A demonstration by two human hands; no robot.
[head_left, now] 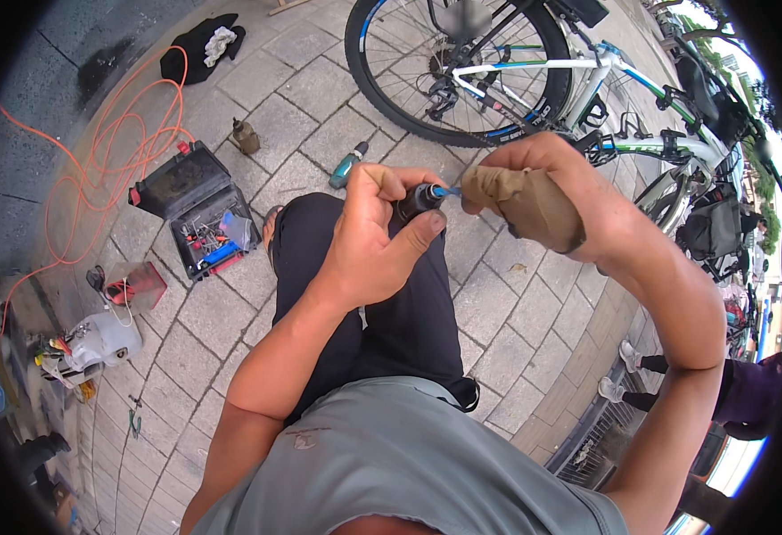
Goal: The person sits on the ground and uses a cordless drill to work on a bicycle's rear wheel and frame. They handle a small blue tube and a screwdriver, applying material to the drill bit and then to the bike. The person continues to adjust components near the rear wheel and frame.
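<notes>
My left hand (371,236) is closed around a short black cylinder (418,203), with the thumb along its near side. Its rounded end points to the right; I cannot tell its exact kind. A thin blue piece (447,191) bridges the gap from that end to my right hand (556,183). Fingers of the right hand curl around a brown, creased, soft-looking thing (534,203), which hides most of them. Whether that is cloth or a soft bottle is unclear. Both hands are raised over my dark trousers (386,330).
Ahead stands a white bicycle (534,67) with its wheel near. On the paving lie a teal power tool (348,165), a brown bottle (246,136), an opened black toolbox (204,214), an orange hose (132,143) and a white jug (106,339). A bystander's shoes (618,374) show at right.
</notes>
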